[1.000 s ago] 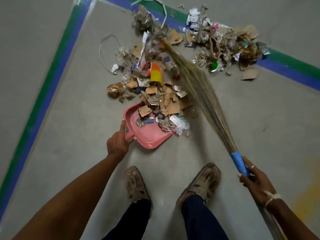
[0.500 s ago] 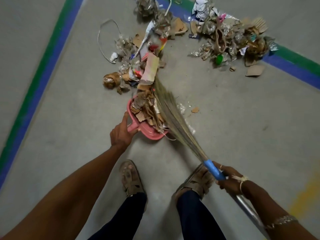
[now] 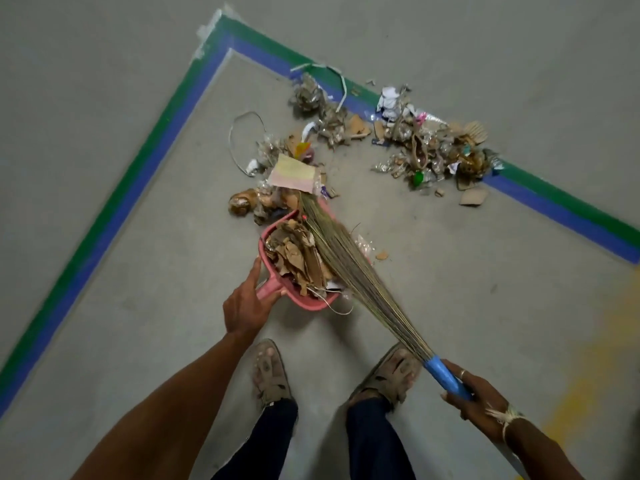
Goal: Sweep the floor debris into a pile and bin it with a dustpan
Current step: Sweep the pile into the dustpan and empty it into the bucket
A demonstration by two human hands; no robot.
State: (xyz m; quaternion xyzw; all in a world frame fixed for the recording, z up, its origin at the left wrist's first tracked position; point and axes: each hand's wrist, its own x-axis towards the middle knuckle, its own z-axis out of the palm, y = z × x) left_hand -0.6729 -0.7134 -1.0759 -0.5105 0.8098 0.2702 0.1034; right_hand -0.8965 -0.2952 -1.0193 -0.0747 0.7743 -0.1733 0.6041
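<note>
On the grey floor just ahead of the person's two sandalled feet (image 3: 268,372), the pink dustpan (image 3: 308,301) sits packed with torn brown cardboard scraps (image 3: 298,254). The left hand (image 3: 244,306) grips the pan's short handle (image 3: 269,289): its fingers are curled tight around it, while one digit lies straight along the pan's outer wall. The right hand (image 3: 474,398) is clamped on the broom (image 3: 349,265) at its blue sleeve (image 3: 445,375), fingers wrapped fully round with no gap showing (a ring sits on one finger and a pale thread band on the wrist). From that sleeve the long straw bristles slant up and left, lying across the right side of the loaded pan and touching the scraps; their tips reach past the pan's far lip to a pink and yellow sheet (image 3: 294,173). Whether the pan's lip is flat on the floor or lifted, I cannot tell.

Beyond the pan, more debris (image 3: 273,199) lies loose just beside its mouth, with a white wire loop (image 3: 235,143) near it. A second heap (image 3: 433,150) of wrappers, paper and cardboard lies well apart to the right, spilling onto the green and blue floor tape (image 3: 138,188) that frames the corner. A yellow smear (image 3: 588,375) marks the floor at the right edge
</note>
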